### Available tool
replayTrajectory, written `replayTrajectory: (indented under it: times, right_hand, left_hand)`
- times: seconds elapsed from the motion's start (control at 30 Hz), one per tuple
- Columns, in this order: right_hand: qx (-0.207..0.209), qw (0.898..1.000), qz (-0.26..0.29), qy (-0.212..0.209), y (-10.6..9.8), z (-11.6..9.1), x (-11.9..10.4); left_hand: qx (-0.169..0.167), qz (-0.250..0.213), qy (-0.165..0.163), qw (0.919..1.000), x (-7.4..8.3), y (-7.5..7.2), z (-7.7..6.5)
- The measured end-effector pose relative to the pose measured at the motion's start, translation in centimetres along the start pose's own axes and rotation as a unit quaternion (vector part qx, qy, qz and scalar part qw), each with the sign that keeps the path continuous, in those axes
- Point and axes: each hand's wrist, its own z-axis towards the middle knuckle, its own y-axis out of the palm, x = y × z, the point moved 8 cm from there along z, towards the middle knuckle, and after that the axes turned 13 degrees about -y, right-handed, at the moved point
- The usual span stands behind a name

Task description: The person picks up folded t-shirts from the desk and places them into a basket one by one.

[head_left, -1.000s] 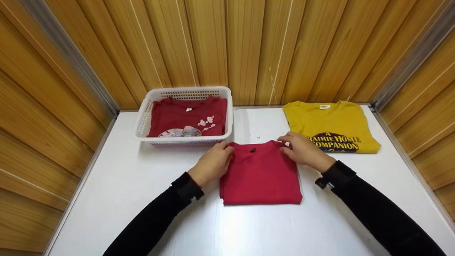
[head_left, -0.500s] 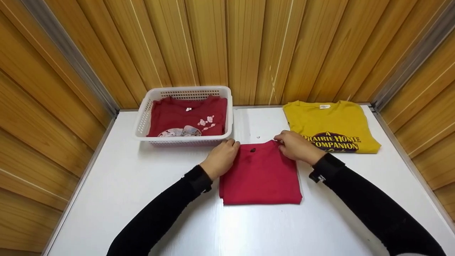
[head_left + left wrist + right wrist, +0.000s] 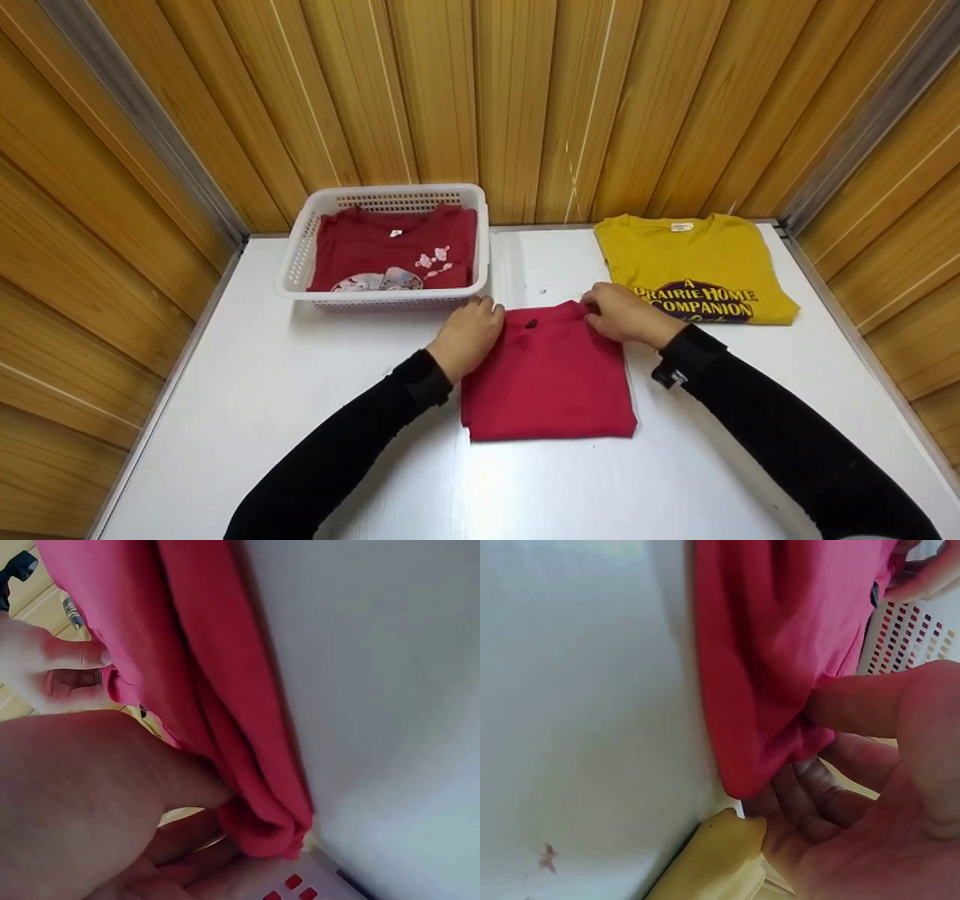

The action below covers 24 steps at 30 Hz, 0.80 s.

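A folded pinkish-red shirt [image 3: 551, 382] lies on the white table, its neckline with a small dark tag facing the back wall. My left hand [image 3: 469, 336] grips its far left corner; in the left wrist view the thumb presses the layered red cloth [image 3: 225, 682] against the fingers below. At the far right corner my right hand [image 3: 626, 313] pinches the shirt, and the right wrist view shows the thumb on top of the cloth [image 3: 780, 675] with the other fingers curled underneath.
Just behind my left hand stands a white plastic basket [image 3: 484, 247] holding a folded dark red shirt [image 3: 367, 247]. A folded yellow shirt [image 3: 675, 255] with printed lettering lies at the back right, close to my right hand. Wood-patterned walls [image 3: 517, 112] enclose the table [image 3: 300, 420].
My left hand has moved right and slightly forward onto the shirt's corner, and my right hand has moved a little left. Both now grip the far corners; the shirt stays in place on the table.
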Motion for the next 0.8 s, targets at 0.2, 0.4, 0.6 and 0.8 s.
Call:
replayTrajectory:
  times: [0.2,0.4,0.6,0.8]
  right_hand:
    - [0.031,0.998,0.063,0.009,-0.6,-0.7,0.3]
    - [0.090,0.991,0.093,-0.017,-2.0,-1.9,-0.1]
    - [0.111,0.986,0.117,-0.028,-3.9,-3.2,-1.1]
    - [0.151,0.980,0.124,-0.043,-6.5,-4.3,-2.7]
  left_hand:
    - [-0.032,-0.034,-0.011,0.9989,-0.8,-0.6,-0.1]
    - [0.006,-0.082,0.002,0.9966,-1.7,-3.0,-0.7]
    - [-0.013,-0.198,0.004,0.9802,-3.2,-5.6,-1.1]
    - [-0.031,-0.275,0.005,0.9610,-5.5,-8.0,-0.4]
